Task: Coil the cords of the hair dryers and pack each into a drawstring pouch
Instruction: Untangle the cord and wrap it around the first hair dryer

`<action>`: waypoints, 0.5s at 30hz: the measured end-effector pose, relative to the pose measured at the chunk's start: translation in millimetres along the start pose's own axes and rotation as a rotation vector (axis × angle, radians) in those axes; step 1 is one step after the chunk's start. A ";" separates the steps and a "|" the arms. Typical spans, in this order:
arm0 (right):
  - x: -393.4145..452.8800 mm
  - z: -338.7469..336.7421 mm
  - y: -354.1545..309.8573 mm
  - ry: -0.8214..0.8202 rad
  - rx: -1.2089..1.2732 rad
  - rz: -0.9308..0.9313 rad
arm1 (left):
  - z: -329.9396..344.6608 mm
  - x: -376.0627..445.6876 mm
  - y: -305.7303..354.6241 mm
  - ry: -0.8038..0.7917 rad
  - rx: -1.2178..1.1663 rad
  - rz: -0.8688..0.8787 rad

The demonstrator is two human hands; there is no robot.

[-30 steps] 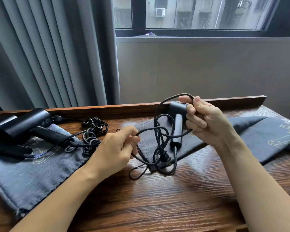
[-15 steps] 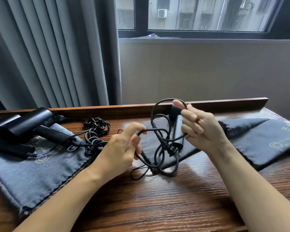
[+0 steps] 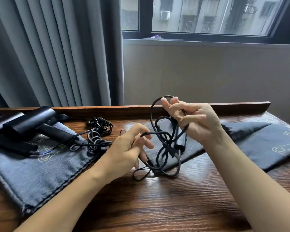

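Observation:
A black hair dryer [image 3: 180, 139] hangs handle-down above the middle grey pouch [image 3: 189, 151], mostly hidden behind my right hand [image 3: 196, 121]. That hand grips its top together with loops of its black cord [image 3: 164, 148]. My left hand [image 3: 129, 148] pinches one strand of the same cord, whose loose loops droop to the wood. Two more black hair dryers [image 3: 28, 123] lie on a grey pouch [image 3: 40, 168] at the left, their cords tangled [image 3: 97, 133] beside them.
A third grey pouch [image 3: 274, 144] with a printed logo lies at the right. The wooden table [image 3: 157, 206] has a raised back rail [image 3: 233, 107]. Grey curtains hang behind at the left, and a window sits above the wall.
My right hand has turned and loosened its fingers around the dryer's top, with the cord loop now over them. My left hand has shifted slightly right, still pinching the cord.

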State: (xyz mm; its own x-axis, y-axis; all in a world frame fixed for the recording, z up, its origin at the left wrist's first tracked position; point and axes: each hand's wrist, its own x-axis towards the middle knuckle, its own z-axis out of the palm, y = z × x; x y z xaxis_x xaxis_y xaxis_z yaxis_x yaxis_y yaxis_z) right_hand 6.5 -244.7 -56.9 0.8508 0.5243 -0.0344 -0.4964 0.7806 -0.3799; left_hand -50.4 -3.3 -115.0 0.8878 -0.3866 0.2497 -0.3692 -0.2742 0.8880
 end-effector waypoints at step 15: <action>6.0 8.9 24.9 0.059 -0.821 -0.383 | -2.9 5.2 5.5 0.008 -0.217 -0.207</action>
State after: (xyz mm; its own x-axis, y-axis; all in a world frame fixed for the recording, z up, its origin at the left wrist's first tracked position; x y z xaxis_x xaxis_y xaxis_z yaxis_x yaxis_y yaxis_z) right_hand -2.3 -219.1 -58.3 0.9510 0.2431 0.1911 0.0818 0.3983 -0.9136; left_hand -47.1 -4.3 -107.6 0.9406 -0.3347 0.0573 -0.1135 -0.1509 0.9820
